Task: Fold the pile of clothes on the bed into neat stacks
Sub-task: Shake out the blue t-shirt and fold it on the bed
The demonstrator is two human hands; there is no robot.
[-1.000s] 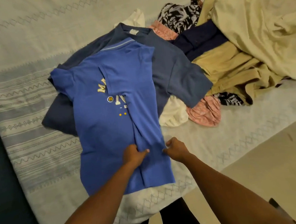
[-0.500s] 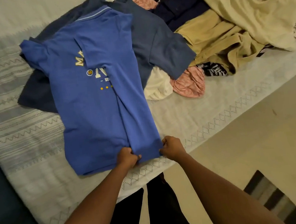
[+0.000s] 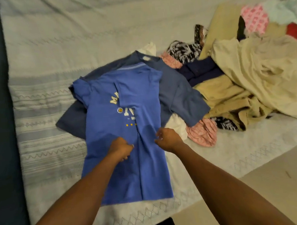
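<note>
Pale bedspread [image 3: 56, 139] — left hand [image 3: 121, 148] and right hand [image 3: 166, 139], fingers tight on blue T-shirt [image 3: 150, 175] — print half-hidden

T-shirt [image 3: 105, 127] atop larger shirt [image 3: 176, 91] on bed [image 3: 82, 37]; clothes pile [image 3: 249, 77] to right.

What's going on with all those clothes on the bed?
A person is folding a bright blue T-shirt on the bed. One side is folded in over the print, and the left hand and right hand both pinch the cloth near its middle. It lies on a darker blue shirt. A heap of unfolded clothes sits to the right.
</note>
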